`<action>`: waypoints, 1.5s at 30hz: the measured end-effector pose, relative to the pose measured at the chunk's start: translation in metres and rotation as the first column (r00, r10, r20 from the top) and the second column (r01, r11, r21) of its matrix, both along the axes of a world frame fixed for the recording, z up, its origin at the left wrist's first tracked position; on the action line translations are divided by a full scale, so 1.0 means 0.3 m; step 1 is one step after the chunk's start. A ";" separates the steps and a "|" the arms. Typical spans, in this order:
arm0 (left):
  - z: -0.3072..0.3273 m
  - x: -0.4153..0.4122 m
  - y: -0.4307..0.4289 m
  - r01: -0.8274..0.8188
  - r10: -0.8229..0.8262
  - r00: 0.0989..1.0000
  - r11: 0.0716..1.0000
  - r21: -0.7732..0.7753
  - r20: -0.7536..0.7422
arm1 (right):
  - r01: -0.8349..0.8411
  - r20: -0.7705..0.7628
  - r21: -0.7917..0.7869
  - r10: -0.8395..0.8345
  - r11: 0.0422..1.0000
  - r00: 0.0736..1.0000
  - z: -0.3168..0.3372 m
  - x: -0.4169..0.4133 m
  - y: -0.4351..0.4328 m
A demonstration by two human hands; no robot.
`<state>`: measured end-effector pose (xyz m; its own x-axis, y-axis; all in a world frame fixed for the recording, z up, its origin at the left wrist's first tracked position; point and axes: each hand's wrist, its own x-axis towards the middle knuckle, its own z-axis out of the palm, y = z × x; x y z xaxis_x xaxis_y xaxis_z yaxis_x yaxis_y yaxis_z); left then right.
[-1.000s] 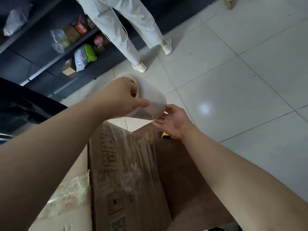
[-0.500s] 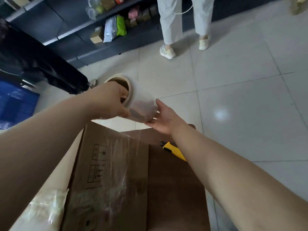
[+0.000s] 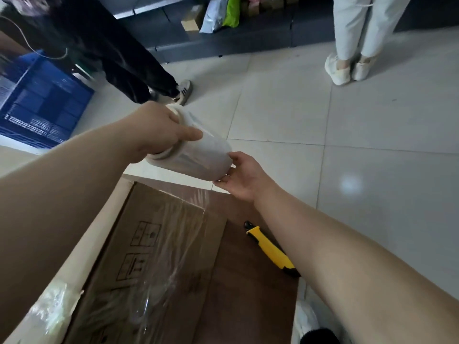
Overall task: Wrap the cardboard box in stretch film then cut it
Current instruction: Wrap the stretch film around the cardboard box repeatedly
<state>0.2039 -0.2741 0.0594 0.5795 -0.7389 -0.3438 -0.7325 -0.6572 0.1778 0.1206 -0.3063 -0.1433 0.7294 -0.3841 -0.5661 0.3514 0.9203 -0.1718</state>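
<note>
One cardboard box (image 3: 154, 256) lies nearest me on the worktop (image 3: 248, 289), with film stretched over its top. The yellow cutter (image 3: 270, 249) lies just beside it, under my right forearm. Past the box's far edge is the stretch film roll (image 3: 201, 157), its long axis running hand to hand. My left hand (image 3: 159, 130) has its fingers curled over the core end and its thumb along the film. My right hand (image 3: 244, 178) curls its fingers around the other end.

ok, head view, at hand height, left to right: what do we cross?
Blue plastic crate → left hand → white roll of stretch film, held at both ends → right hand → pale floor tiles.
</note>
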 end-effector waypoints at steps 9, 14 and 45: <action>0.048 0.065 -0.025 0.081 -0.085 0.995 0.994 0.076 0.058 | -0.045 -0.055 -0.105 0.039 0.993 0.998 0.052 0.121 -0.089; 0.078 0.119 -0.041 -0.141 0.128 0.972 0.988 -0.057 -0.195 | 0.006 -0.010 -0.051 -0.007 0.999 1.000 0.077 0.149 -0.090; 0.116 0.314 -0.144 -0.581 0.569 0.812 0.808 -0.092 -0.132 | -0.591 -0.132 -0.024 0.583 0.806 0.801 0.129 0.423 -0.321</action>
<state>0.2980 -0.3172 0.0941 0.8811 -0.3199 -0.3482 -0.2028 -0.9209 0.3328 0.2474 -0.4026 -0.1047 0.7592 0.0605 -0.6481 -0.2783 0.9303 -0.2391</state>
